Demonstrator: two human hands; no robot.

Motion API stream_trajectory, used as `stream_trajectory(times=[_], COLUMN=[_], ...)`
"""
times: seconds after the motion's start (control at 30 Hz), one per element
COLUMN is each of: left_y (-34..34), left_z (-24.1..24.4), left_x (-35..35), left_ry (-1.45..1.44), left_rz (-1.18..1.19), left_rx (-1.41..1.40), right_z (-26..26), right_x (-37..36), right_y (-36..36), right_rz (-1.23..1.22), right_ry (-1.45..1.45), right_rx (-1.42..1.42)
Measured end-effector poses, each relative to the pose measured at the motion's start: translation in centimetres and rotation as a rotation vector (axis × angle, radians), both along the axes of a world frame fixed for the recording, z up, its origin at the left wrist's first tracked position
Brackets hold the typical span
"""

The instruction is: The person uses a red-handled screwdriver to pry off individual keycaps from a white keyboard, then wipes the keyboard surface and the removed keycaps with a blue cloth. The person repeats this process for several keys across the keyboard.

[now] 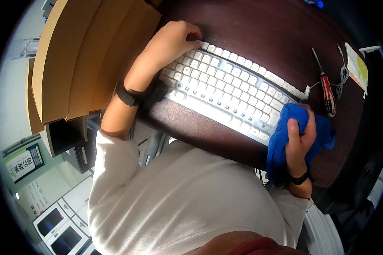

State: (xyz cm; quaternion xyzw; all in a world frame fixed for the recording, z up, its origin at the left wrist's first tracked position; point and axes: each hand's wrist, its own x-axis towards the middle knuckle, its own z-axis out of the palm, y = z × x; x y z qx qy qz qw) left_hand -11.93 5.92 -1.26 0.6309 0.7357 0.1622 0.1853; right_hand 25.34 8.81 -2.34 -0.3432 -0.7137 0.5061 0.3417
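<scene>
A white mechanical keyboard point(223, 86) lies on the dark desk, with one row of switches bare near its lower edge. Loose keycaps point(236, 56) stand in a line along and beyond its far edge. My left hand point(178, 40) is at the left end of that line, fingertips against the end keycap; whether it grips the keycap I cannot tell. A blue cloth point(319, 130) is bunched in my right hand point(298, 137), held against the keyboard's right end and covering that corner.
Right of the keyboard lie a screwdriver point(327, 92) with a red handle, a coiled cable point(343, 78) and a green and white packet point(357, 67). Cardboard point(83, 57) stands at the desk's left side. A blue object point(318, 3) sits at the far edge.
</scene>
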Motion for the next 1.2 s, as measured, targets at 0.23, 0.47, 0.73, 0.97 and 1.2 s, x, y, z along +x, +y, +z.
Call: stream_trajectory(times=[0.23, 0.47, 0.73, 0.97, 1.2], left_y=[-0.7, -1.5, -1.3, -2.0, -2.4], left_z=[2.6, 3.6, 1.0, -0.7, -1.2], left_x=[1.6, 7.7, 13.3, 14.6, 14.7], left_ry=[-0.025, -1.159, -1.176, -1.029, -0.987], left_rz=[0.082, -0.046, -0.141, -0.202, -0.175], left_rx=[0.115, -0.03, -0.146, -0.025, 0.047], right_z=[0.3, 0.6, 0.7, 0.7, 0.7], right_x=[-0.5, -0.7, -1.3, -1.7, -2.8], right_y=[0.1, 0.2, -0.1, 0.7, 0.3], right_rz=[0.008, -0.005, -0.04, 0.058, 0.081], right_ry=[0.031, 0.04, 0.097, -0.042, -0.176], right_rx=[0.03, 0.013, 0.031, 0.277, 0.396])
